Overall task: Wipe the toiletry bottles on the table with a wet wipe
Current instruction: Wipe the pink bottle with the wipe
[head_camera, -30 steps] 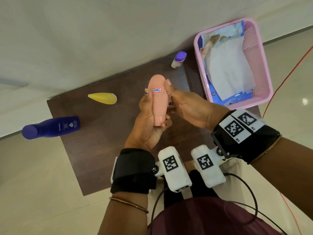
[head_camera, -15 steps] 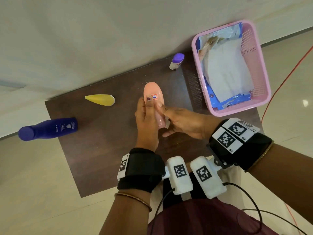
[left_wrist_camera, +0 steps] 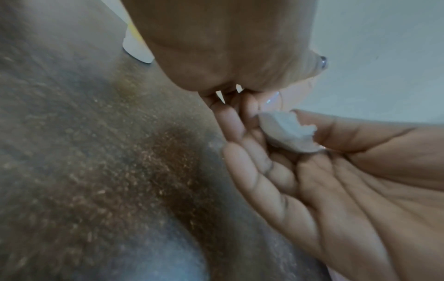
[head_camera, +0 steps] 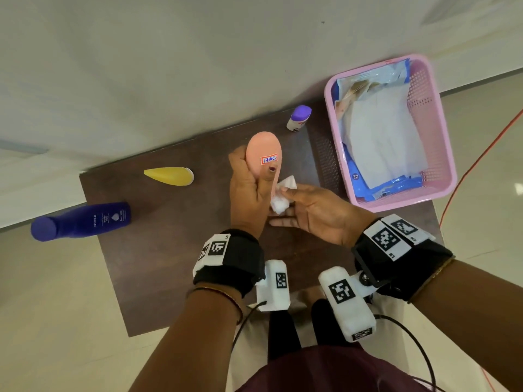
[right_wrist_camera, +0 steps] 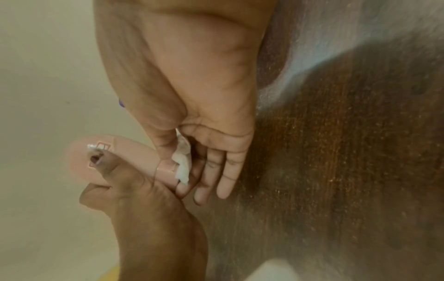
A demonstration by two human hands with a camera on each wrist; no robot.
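Observation:
My left hand (head_camera: pixel 249 190) grips a peach-pink bottle (head_camera: pixel 263 149) upright above the dark table (head_camera: pixel 158 267), thumb lying just under its small white label. My right hand (head_camera: pixel 308 205) pinches a crumpled white wet wipe (head_camera: pixel 283 193) between thumb and forefinger and holds it against the bottle's lower right side. In the right wrist view the wet wipe (right_wrist_camera: pixel 182 161) sits against the pink bottle (right_wrist_camera: pixel 115 159) near its cap. In the left wrist view the wet wipe (left_wrist_camera: pixel 286 131) lies under the right thumb. The bottle's lower end is hidden by my hands.
A yellow bottle (head_camera: pixel 169 176) and a dark blue Nivea bottle (head_camera: pixel 82 220) lie on the table's left; the blue one overhangs the edge. A small white bottle with a purple cap (head_camera: pixel 298 118) stands at the back. A pink basket (head_camera: pixel 430 137) holds wipe packs at the right.
The left hand has turned the pink bottle, so the label faces up again. The right hand slid down to the bottle's lower side, and the white wipe now shows.

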